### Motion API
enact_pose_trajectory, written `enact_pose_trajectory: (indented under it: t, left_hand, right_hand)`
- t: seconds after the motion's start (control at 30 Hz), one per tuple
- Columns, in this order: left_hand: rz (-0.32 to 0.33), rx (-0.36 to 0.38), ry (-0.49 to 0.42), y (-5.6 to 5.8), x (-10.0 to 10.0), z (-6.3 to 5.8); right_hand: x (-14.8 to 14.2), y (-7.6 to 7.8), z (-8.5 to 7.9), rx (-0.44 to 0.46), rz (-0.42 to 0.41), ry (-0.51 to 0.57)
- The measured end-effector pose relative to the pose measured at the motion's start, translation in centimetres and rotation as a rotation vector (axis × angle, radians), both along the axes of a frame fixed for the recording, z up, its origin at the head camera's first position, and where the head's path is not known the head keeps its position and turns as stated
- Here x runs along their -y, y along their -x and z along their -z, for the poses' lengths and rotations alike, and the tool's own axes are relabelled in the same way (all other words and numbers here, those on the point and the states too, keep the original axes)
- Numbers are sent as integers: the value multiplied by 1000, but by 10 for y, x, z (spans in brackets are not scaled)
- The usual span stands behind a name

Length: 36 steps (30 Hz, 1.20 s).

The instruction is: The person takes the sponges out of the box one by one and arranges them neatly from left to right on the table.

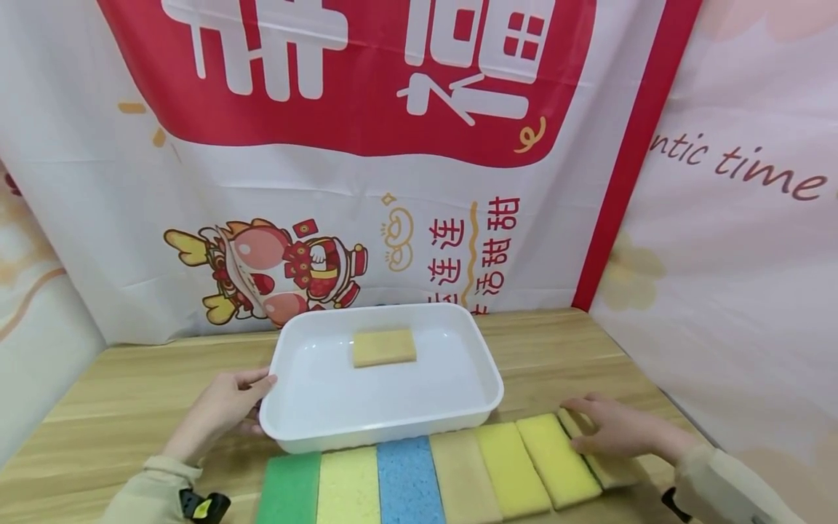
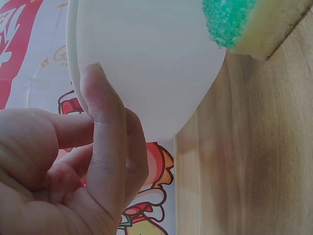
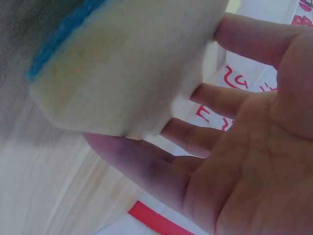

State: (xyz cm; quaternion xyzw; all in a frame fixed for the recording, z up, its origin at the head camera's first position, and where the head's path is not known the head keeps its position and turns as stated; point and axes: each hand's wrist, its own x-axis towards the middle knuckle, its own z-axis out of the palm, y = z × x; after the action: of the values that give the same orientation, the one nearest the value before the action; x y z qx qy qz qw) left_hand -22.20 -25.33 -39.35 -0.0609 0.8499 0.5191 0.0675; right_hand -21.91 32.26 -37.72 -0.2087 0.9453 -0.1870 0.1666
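Observation:
A white rectangular tray (image 1: 382, 429) stands on the table with one tan sponge (image 1: 384, 348) lying in its back part. My left hand (image 1: 225, 407) pinches the tray's left rim; in the left wrist view, the thumb and fingers meet at the tray wall (image 2: 156, 63). Before the tray runs a row of sponges: green (image 1: 291, 489), pale yellow, blue (image 1: 411, 480), tan and brighter yellow (image 1: 559, 462). Over the rightmost sponge (image 1: 612, 469), my right hand (image 1: 612, 426) grips its edges. In the right wrist view this sponge (image 3: 132, 73) shows a pale side and a blue layer.
The wooden table (image 1: 144, 378) ends against a printed cloth backdrop (image 1: 366, 182) at the back. Another printed cloth (image 1: 733, 291) hangs along the right side. The sponges lie side by side, close to the tray's front wall.

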Motion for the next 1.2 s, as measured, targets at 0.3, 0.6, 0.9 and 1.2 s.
enact_pose_trajectory:
  t: [0.3, 0.6, 0.9, 1.2]
  left_hand:
    - [-5, 3, 4, -1, -2, -1]
    - [-9, 7, 15, 0, -1, 0]
    - [-8, 3, 17, 0, -2, 0]
    - [3, 0, 23, 0, -3, -2]
  right_hand:
    - [2, -1, 1, -29, -9, -7]
    - [5, 0, 7, -38, 46, 13]
    - [3, 2, 10, -78, 20, 26]
    - [4, 2, 9, -89, -10, -4]
